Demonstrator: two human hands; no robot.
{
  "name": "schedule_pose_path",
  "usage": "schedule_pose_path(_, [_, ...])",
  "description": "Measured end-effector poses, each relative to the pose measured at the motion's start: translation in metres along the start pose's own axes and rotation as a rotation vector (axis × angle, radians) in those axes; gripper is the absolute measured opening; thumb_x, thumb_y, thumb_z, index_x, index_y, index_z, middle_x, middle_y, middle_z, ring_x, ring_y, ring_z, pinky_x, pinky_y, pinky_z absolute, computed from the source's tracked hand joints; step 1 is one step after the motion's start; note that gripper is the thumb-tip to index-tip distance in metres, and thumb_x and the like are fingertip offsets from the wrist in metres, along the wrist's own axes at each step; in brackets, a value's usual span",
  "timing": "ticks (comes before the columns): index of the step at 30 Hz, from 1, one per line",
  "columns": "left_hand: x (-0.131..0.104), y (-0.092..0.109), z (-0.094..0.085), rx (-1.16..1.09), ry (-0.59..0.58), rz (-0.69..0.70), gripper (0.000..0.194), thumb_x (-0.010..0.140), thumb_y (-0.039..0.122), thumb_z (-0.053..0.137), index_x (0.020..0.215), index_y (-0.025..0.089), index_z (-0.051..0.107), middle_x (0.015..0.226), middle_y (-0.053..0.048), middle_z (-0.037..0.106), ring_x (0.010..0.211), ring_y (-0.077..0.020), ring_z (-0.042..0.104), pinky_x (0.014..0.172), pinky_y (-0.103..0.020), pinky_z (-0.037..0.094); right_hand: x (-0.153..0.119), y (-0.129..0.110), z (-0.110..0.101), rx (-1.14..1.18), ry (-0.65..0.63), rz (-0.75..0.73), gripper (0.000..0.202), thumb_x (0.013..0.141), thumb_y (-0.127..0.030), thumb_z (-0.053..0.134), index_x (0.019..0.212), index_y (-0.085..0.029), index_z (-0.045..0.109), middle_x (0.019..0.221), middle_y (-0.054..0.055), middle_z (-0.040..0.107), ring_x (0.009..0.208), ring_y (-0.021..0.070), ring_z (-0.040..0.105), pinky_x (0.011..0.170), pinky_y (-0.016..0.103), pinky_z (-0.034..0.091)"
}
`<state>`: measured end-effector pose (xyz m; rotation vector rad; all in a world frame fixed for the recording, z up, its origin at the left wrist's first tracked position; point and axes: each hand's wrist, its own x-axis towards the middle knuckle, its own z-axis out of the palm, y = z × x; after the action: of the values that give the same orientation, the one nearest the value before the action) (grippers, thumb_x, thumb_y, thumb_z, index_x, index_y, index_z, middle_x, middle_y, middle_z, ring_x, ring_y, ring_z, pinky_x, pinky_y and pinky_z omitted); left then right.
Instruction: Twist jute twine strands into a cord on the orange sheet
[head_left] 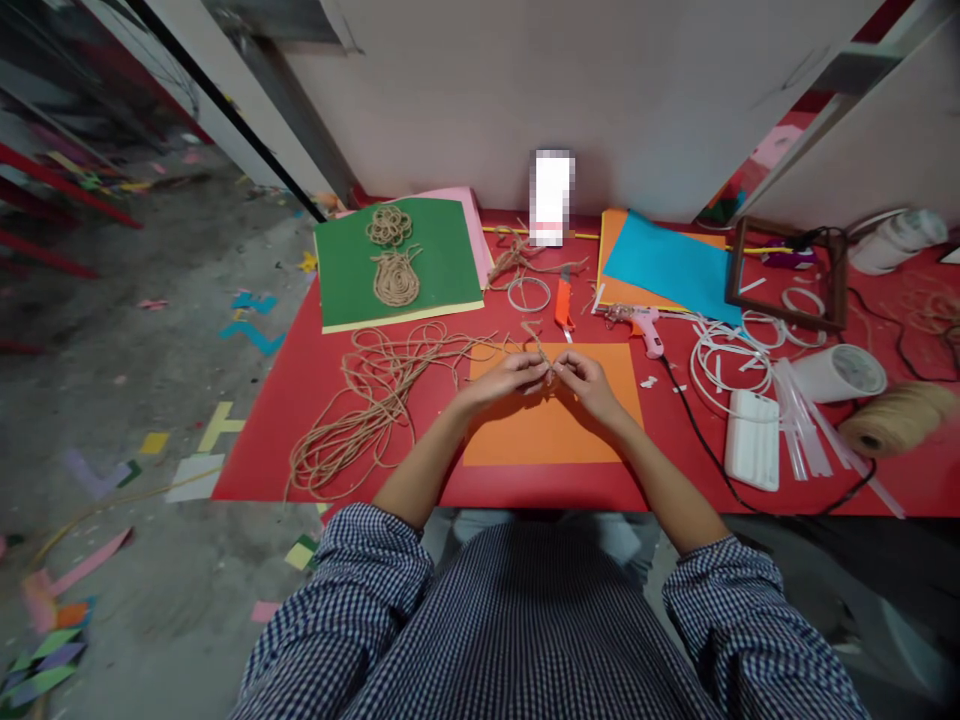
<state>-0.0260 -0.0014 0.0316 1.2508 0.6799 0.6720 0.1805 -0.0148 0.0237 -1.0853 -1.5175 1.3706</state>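
Over an orange sheet (555, 430) on the red table, my left hand (517, 374) and my right hand (586, 382) almost touch at the fingertips. Both pinch a thin piece of brown twine (534, 335), whose upper part sticks up beyond the fingers; its end between them is too small to make out. Loose twine (375, 400) lies tangled left of my left hand. Beyond the hands are a white ring (529, 294) and an orange cutter (563, 305). A pink glue gun (646, 330) lies beyond my right hand.
Two coiled twine shapes rest on a green sheet (435, 250) at the back left. A blue sheet (667, 262) and a wooden frame (844, 290) are at the back right. White tubing, a white box (752, 440), glue sticks and a twine spool (896, 418) occupy the right side.
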Motion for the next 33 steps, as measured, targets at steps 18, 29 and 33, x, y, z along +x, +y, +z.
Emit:
schedule_pose_path(18, [0.010, -0.011, 0.002, 0.313, 0.243, 0.026, 0.046, 0.097, 0.057, 0.061, 0.072, 0.018, 0.054, 0.064, 0.003, 0.043, 0.059, -0.0114, 0.036, 0.057, -0.028, 0.025, -0.004, -0.009, -0.005, -0.723, 0.144, -0.179, 0.034, 0.105, -0.050, 0.055, 0.085, -0.022, 0.062, 0.070, 0.002, 0.061, 0.064, 0.0183, 0.051, 0.065, 0.032, 0.029])
schedule_pose_path(29, [0.011, -0.010, 0.001, 0.499, 0.450, 0.077, 0.040, 0.096, 0.046, 0.060, 0.071, 0.016, 0.062, 0.062, 0.001, 0.050, 0.061, -0.0124, 0.040, 0.059, -0.028, 0.025, -0.018, -0.006, 0.016, -0.862, -0.067, -0.361, 0.030, 0.108, -0.038, 0.047, 0.092, -0.021, 0.065, 0.085, 0.008, 0.072, 0.075, 0.0214, 0.059, 0.072, 0.034, 0.035])
schedule_pose_path(33, [0.009, -0.007, 0.006, 0.148, 0.548, 0.047, 0.041, 0.094, 0.054, 0.065, 0.082, 0.015, 0.068, 0.057, 0.004, 0.046, 0.053, -0.0097, 0.037, 0.054, -0.025, 0.026, -0.021, 0.001, 0.027, -0.956, -0.226, -0.456, 0.032, 0.109, -0.037, 0.044, 0.093, -0.021, 0.066, 0.084, 0.010, 0.072, 0.075, 0.0214, 0.059, 0.070, 0.034, 0.035])
